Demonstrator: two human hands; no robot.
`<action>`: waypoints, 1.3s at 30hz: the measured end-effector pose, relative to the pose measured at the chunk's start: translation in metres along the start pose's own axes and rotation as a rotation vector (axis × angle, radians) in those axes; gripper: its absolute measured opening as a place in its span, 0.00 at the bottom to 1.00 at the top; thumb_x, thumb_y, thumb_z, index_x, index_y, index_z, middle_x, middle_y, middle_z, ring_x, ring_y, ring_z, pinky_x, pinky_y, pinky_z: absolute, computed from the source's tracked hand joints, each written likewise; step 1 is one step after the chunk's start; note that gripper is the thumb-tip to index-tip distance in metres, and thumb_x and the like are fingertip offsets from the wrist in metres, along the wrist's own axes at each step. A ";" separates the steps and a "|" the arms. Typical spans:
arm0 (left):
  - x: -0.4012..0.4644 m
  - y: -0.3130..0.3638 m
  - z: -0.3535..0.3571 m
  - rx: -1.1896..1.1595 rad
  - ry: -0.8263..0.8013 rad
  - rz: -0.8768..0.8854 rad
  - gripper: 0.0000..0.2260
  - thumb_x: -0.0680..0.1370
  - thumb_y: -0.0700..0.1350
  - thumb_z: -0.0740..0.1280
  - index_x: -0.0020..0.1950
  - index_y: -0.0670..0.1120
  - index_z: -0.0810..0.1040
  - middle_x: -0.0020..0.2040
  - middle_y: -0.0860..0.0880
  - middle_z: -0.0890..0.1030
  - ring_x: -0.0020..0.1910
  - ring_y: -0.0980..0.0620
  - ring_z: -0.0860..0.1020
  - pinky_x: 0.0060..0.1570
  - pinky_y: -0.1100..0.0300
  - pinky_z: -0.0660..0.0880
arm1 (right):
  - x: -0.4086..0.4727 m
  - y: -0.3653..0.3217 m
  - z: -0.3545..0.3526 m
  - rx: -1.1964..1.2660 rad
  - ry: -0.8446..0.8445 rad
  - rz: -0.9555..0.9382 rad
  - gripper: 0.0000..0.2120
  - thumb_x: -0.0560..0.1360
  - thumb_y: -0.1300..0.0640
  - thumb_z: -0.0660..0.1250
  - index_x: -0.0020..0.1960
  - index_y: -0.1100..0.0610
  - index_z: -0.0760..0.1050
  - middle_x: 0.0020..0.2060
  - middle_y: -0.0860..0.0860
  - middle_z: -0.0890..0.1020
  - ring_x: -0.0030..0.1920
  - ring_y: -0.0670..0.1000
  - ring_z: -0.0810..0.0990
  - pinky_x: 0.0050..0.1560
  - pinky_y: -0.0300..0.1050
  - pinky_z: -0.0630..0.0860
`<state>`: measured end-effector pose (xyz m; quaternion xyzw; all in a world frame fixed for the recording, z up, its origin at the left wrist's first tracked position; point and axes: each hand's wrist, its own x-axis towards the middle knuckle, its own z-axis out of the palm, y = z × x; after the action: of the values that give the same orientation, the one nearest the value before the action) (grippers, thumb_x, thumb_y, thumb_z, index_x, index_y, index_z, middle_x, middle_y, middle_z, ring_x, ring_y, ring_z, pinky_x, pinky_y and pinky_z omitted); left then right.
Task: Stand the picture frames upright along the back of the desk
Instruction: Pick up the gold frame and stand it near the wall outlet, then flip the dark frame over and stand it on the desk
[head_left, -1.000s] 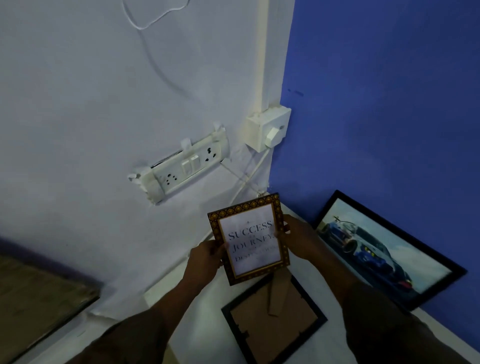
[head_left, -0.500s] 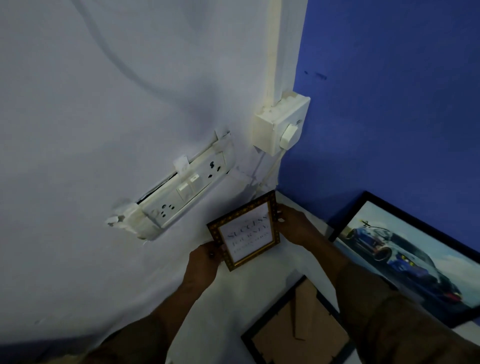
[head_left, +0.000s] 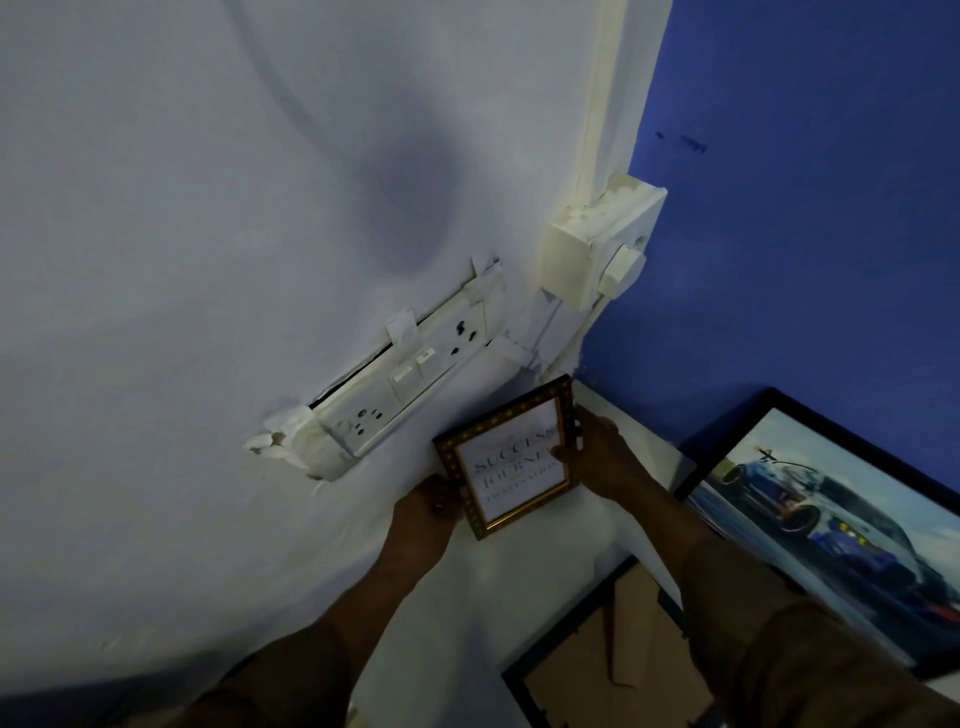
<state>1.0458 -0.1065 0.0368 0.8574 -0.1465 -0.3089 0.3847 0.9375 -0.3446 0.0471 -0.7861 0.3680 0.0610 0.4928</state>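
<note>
I hold a small gold-patterned frame with a printed "Success" text upright, close to the white wall near the corner. My left hand grips its left edge and my right hand grips its right edge. A larger black frame with a blue car picture leans against the blue wall at the right. Another black frame lies face down on the white desk, its brown backing and stand showing.
A loose white socket strip hangs off the white wall just above left of the held frame. A white switch box with cables sits in the wall corner.
Both hands have carried the small frame away from me, toward the wall corner and lower on the desk. My view has moved closer to the wall.
</note>
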 end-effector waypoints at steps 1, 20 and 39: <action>-0.001 -0.003 0.000 -0.006 0.002 -0.011 0.07 0.80 0.40 0.68 0.57 0.43 0.82 0.50 0.44 0.86 0.53 0.41 0.84 0.56 0.47 0.81 | -0.004 0.003 0.000 0.007 0.013 0.016 0.30 0.79 0.55 0.69 0.78 0.58 0.63 0.70 0.57 0.74 0.69 0.58 0.74 0.69 0.55 0.73; -0.065 -0.045 0.086 0.366 -0.353 -0.096 0.22 0.79 0.54 0.70 0.68 0.43 0.75 0.62 0.43 0.80 0.58 0.44 0.80 0.57 0.58 0.75 | -0.168 0.144 0.022 0.100 0.203 0.349 0.33 0.78 0.47 0.70 0.78 0.52 0.62 0.72 0.58 0.74 0.71 0.57 0.74 0.67 0.45 0.69; -0.071 -0.043 0.134 0.495 -0.461 -0.005 0.18 0.79 0.54 0.67 0.64 0.44 0.77 0.59 0.46 0.82 0.57 0.48 0.80 0.54 0.58 0.76 | -0.241 0.179 0.091 0.331 0.470 0.659 0.30 0.77 0.48 0.70 0.74 0.57 0.64 0.55 0.55 0.79 0.47 0.52 0.81 0.46 0.49 0.80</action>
<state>0.9062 -0.1196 -0.0347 0.8328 -0.2983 -0.4506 0.1207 0.6734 -0.1883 -0.0188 -0.5297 0.7062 -0.0256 0.4692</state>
